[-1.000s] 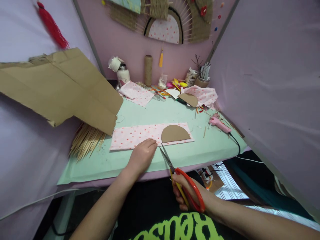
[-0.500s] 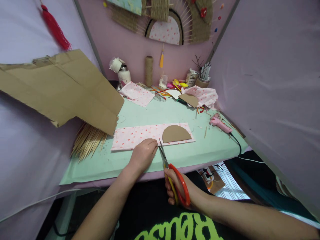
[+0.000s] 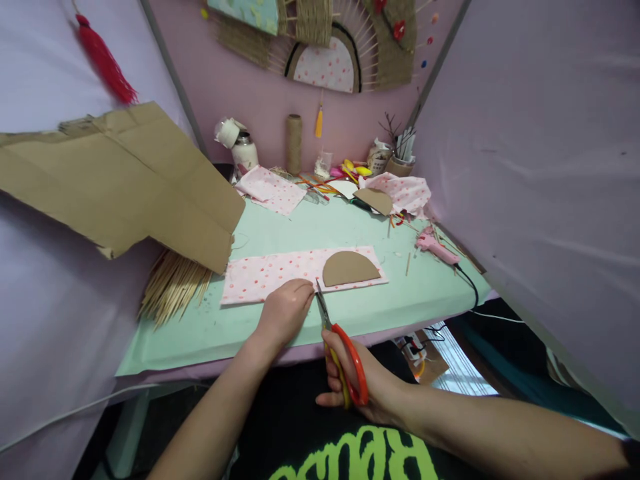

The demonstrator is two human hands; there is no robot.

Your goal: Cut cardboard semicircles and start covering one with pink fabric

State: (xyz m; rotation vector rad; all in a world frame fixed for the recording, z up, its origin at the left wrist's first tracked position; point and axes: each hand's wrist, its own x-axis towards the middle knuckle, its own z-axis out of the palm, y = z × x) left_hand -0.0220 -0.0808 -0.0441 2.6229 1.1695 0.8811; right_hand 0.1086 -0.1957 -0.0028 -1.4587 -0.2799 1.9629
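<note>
A strip of pink dotted fabric (image 3: 265, 270) lies flat across the front of the table. On its right part rests a brown cardboard half-circle (image 3: 351, 269), flat side towards me. My left hand (image 3: 286, 310) pinches the fabric's near edge, left of the half-circle. Scissors (image 3: 357, 368) with orange and yellow handles are in my right hand (image 3: 373, 380), its fingers through and around the loops. Their narrow blades point away from me, slightly apart, tips at the near edge of the fabric beside my left fingertips. Whether the blades bite into the cloth is hard to tell.
A large cardboard sheet (image 3: 125, 187) juts in from the left, above a bundle of thin sticks (image 3: 175, 283). A pink glue gun (image 3: 436, 247) with a black cord lies at right. Behind are fabric scraps (image 3: 275, 190), a twine spool (image 3: 294, 143) and an open bottle (image 3: 245, 155).
The view has shifted slightly. The scissors have moved a little left, bringing the tips closer to my left fingertips. A lower finger of my right hand has stretched out. Fabric and half-circle keep their places.
</note>
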